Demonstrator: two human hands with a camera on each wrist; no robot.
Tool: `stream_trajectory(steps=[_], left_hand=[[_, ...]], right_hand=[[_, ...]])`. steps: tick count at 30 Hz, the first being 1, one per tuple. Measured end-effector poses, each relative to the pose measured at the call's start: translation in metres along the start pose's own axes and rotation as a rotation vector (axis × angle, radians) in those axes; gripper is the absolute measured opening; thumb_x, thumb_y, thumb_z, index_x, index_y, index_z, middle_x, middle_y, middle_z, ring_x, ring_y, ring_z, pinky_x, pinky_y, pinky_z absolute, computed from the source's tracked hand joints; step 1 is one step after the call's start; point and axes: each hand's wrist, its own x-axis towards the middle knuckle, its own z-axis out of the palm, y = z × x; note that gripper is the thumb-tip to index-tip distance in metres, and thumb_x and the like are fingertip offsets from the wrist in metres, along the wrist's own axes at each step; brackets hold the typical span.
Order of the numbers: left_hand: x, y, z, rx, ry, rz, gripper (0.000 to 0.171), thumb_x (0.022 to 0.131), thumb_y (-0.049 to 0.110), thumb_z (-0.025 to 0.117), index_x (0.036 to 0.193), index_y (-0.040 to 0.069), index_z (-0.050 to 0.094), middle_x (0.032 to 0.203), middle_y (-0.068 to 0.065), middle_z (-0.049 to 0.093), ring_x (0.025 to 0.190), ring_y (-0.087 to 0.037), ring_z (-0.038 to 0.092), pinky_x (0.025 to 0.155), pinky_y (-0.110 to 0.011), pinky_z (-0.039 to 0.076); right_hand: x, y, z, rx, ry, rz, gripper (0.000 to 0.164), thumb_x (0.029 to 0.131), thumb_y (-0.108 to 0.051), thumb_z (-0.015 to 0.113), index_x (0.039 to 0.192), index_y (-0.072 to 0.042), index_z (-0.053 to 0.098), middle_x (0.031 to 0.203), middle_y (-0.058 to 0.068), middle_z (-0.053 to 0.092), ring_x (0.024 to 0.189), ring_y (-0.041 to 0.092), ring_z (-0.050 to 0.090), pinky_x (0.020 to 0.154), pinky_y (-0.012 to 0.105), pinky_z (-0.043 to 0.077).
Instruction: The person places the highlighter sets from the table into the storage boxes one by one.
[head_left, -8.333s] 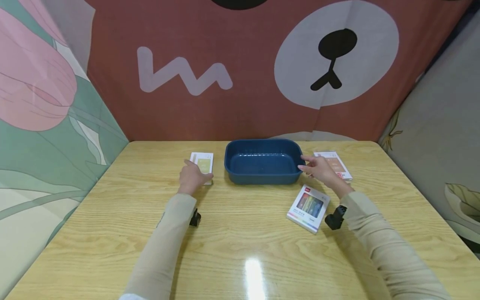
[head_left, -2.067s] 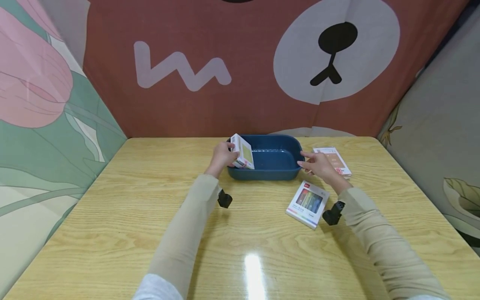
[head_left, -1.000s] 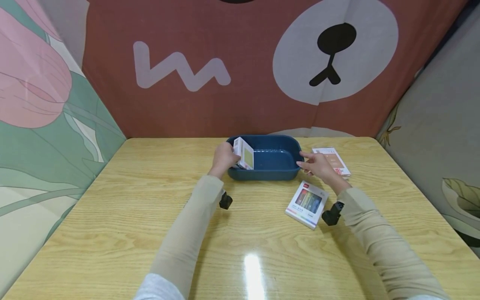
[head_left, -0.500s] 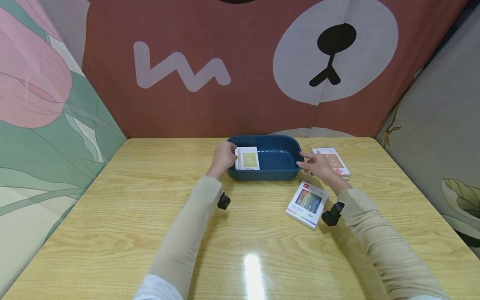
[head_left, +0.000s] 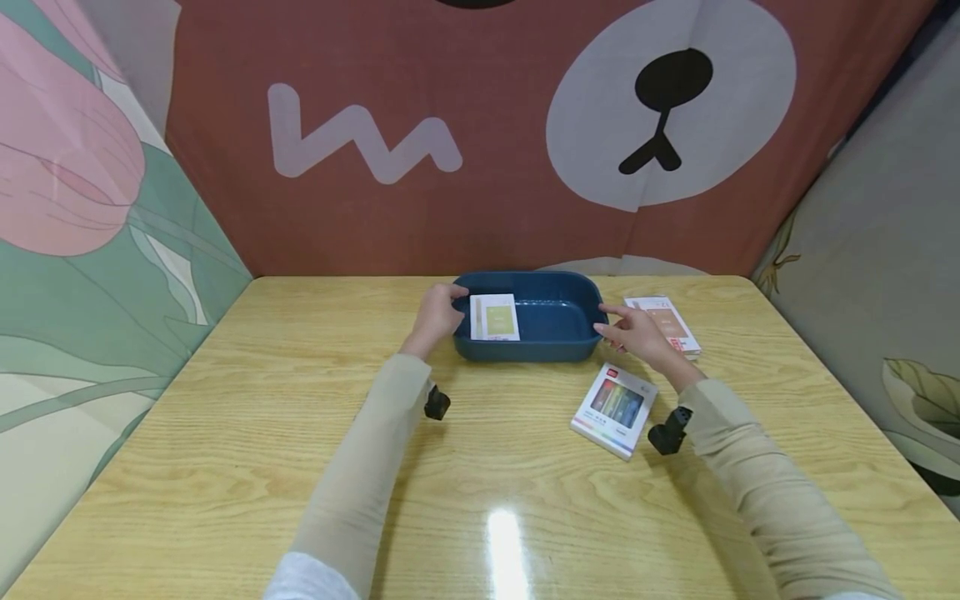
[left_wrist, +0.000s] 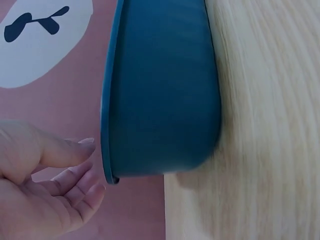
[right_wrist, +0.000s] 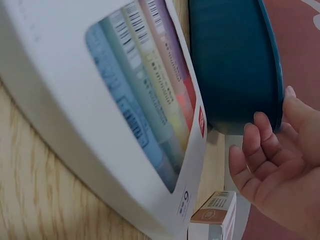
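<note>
A dark blue plastic bin [head_left: 532, 350] stands at the back of the table. Inside, against its left end, a white box with a yellow-green panel [head_left: 495, 318] lies face up. My left hand [head_left: 435, 312] is at the bin's left end, fingers spread and holding nothing. In the left wrist view a small gap shows between these fingertips and the rim. At the other end, my right hand [head_left: 637, 333] rests relaxed fingertips against the bin's rim and outer wall. Below that hand lies a white windowed box of coloured pens [head_left: 615, 410], large in the right wrist view.
A white box with an orange-brown panel [head_left: 667, 321] lies right of the bin, partly behind the right hand. The wooden table [head_left: 300, 483] meets a printed cloth backdrop [head_left: 360, 233] just behind the bin. Patterned side walls flank the table.
My left hand carried the yellow-green-panelled box from the table into the bin, where it tipped from slanted to flat. The hand has let go and drawn slightly left. My right hand stays at the rim.
</note>
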Motion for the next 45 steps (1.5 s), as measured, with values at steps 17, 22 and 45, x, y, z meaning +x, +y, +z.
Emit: stream_trajectory(steps=[17,22,45], left_hand=[[0.0,-0.02,-0.005,-0.037,-0.092,-0.076,0.037,0.083,0.001,0.062,0.118,-0.007,0.054,0.121,-0.019,0.052,0.115,-0.03,0.044,0.092,-0.035,0.036],[-0.001,-0.028,-0.006,-0.098,-0.138,-0.073,0.038,0.086,0.005,0.059,0.122,-0.005,0.052,0.122,-0.018,0.051,0.11,-0.03,0.046,0.089,-0.037,0.039],[0.004,-0.044,-0.016,-0.298,-0.303,-0.026,0.048,0.086,0.005,0.058,0.131,-0.004,0.041,0.107,-0.022,0.052,0.092,-0.027,0.049,0.076,-0.035,0.043]], right_hand=[[-0.005,0.004,-0.008,0.014,0.02,-0.074,0.047,0.095,-0.023,0.045,0.128,0.01,0.04,0.087,0.028,0.055,0.072,0.032,0.053,0.062,0.035,0.048],[-0.007,0.009,-0.011,0.017,0.044,-0.102,0.046,0.095,-0.022,0.045,0.125,0.013,0.041,0.079,0.024,0.056,0.063,0.024,0.055,0.055,0.032,0.047],[-0.017,0.039,-0.042,-0.46,0.242,-0.032,0.053,0.087,-0.031,0.058,0.116,0.013,0.05,0.1,0.03,0.055,0.089,0.039,0.053,0.071,0.048,0.043]])
